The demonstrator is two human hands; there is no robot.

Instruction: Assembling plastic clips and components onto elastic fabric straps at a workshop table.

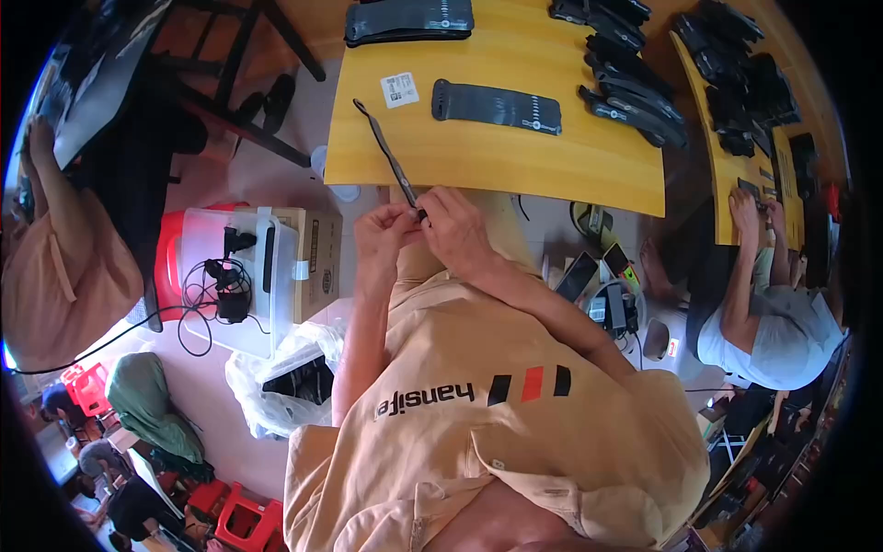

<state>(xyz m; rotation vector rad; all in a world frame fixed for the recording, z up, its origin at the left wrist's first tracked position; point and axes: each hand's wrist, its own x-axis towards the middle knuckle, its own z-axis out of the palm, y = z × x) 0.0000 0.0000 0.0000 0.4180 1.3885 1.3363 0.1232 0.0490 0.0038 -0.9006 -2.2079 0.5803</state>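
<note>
Close in front of my body, my left hand (381,237) and my right hand (452,232) meet at the near edge of the table. Both are closed, fingers pinched around the lower end of a narrow dark strap (387,155). The strap's free end, which has a small loop or slot, reaches up over the tabletop. My fingers cover the held end, so its details are hidden. Beyond the hands, a flat dark package (497,107) with pale markings lies on the table, beside a white label sheet (399,90) with printed squares.
On the yellow wooden table (552,175), dark packages (409,20) are stacked at the far left and more (630,92) pile up at right. A clear plastic bin (276,313) with black cables stands left, near a white plastic bag (248,386). A co-worker (768,336) sits at right.
</note>
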